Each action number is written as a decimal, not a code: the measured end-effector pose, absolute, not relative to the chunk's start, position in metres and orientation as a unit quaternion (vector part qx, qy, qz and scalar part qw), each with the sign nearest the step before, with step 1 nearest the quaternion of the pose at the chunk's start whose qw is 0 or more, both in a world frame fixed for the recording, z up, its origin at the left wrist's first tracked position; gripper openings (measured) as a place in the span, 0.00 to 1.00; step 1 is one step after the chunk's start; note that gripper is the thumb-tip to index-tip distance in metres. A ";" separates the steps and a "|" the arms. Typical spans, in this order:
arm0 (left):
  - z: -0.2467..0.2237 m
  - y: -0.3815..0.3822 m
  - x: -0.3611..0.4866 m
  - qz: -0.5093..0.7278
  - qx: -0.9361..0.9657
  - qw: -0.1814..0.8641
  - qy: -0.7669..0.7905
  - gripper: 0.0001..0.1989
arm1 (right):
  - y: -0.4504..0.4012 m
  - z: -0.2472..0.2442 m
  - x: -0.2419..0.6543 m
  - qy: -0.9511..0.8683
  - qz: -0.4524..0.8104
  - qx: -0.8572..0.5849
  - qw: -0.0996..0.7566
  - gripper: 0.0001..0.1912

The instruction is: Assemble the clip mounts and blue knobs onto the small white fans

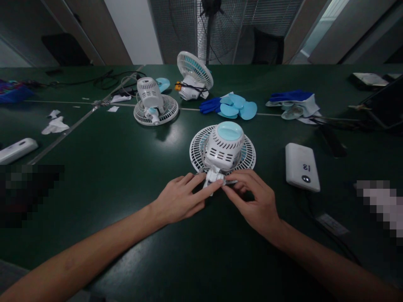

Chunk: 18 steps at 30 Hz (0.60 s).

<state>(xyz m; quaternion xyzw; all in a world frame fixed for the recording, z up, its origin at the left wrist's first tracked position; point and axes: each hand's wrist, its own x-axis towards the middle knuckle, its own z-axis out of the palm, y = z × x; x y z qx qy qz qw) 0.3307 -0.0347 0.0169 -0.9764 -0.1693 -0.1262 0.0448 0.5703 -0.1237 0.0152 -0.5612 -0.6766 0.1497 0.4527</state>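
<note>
A small white fan (225, 147) with a light blue cap lies grille down on the dark green table (151, 167), its white clip base (214, 176) towards me. My left hand (185, 195) is at the clip's left side, its index finger stretched across the front of the clip. On the right, my right hand (252, 195) pinches a small greyish piece (231, 182) beside the clip between thumb and fingers. What the other fingers of my left hand touch is partly hidden.
Two more fans (149, 94) (193, 79) stand further back. Beyond the near fan lie light blue blades (237, 106) and blue gloves (292, 102). A white power bank (302, 167) is at the right, a white device (19, 151) at the far left.
</note>
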 end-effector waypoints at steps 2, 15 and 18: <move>0.017 -0.035 0.330 -0.123 -0.977 0.042 -0.170 0.39 | -0.123 0.015 0.571 -0.671 0.161 -0.566 0.451 0.08; 0.019 -0.035 0.332 -0.116 -0.978 0.050 -0.167 0.40 | -0.112 0.016 0.573 -0.610 0.340 -0.557 0.450 0.11; 0.016 -0.035 0.331 -0.110 -0.978 0.049 -0.172 0.39 | -0.117 0.013 0.572 -0.615 0.270 -0.566 0.477 0.08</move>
